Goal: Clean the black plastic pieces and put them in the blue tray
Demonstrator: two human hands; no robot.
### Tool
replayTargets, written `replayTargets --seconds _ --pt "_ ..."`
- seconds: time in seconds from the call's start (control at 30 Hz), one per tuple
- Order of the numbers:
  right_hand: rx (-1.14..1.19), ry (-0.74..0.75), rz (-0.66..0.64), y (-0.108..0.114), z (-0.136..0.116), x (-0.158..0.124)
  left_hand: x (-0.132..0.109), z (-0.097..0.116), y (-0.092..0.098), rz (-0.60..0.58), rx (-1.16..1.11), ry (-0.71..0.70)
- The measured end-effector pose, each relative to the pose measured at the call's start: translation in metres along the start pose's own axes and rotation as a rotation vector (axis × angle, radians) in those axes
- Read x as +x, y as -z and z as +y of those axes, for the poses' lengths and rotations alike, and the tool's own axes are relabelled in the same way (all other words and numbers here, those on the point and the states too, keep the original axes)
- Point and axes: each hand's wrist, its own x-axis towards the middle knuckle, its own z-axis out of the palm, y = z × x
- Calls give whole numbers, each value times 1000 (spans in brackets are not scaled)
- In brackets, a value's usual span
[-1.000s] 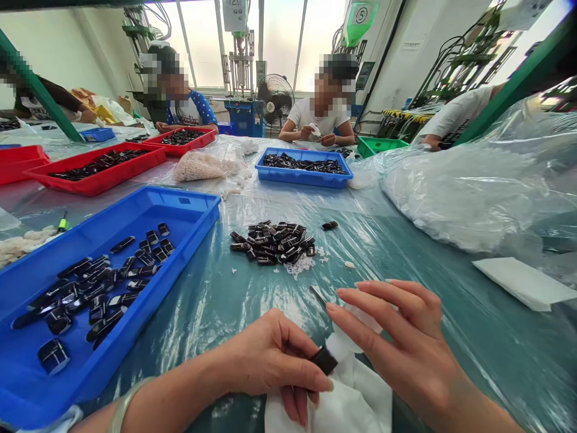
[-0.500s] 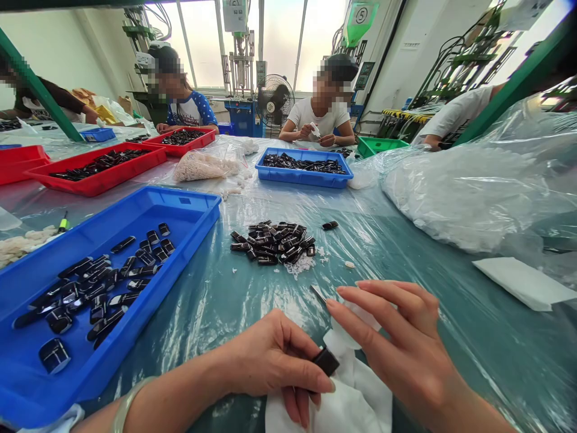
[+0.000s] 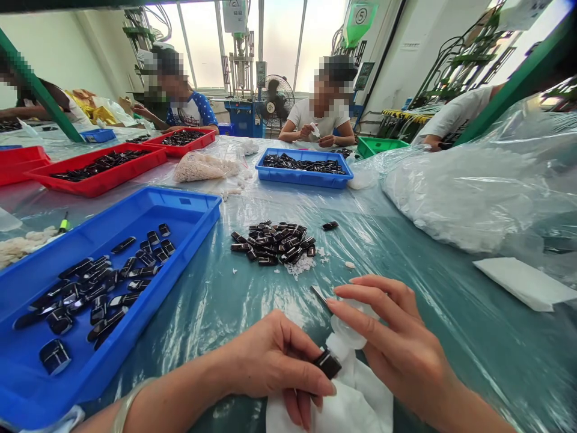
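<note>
left hand (image 3: 274,361) holds one black piece (image 3: 329,363) over one white cloth (image 3: 360,403)

A factory workshop: a green hopper (image 3: 360,24) marked 5 shows right of upper centre, a machine (image 3: 238,63) with columns stands at upper centre beside a fan (image 3: 274,102), and 4 co-workers (image 3: 195,114) line a plastic-covered table (image 3: 246,294) bearing trays (image 3: 301,178) of small black parts (image 3: 270,237), centre and left.

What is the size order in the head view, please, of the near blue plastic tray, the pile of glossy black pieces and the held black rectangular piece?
1. Near blue plastic tray
2. Pile of glossy black pieces
3. Black rectangular piece in the left hand
</note>
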Motion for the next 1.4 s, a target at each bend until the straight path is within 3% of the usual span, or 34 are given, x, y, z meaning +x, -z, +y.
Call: replayTargets --seconds 0.47,0.93,1.0,1.2,1.4 --pt "45 52 -17 3 5 1 1 -5 3 -15 -16 -4" --pt "38 -14 -36 -2 16 -6 -2 1 -1 7 -61 -25" --pt "73 -119 -25 -4 21 -8 -3 0 -2 3 -59 -47" --pt "216 -839 29 -11 50 -15 -2 5 -3 68 -54 -108" --pt "204 -1042 42 -22 81 -25 -2 7 -2 119 -78 -155"
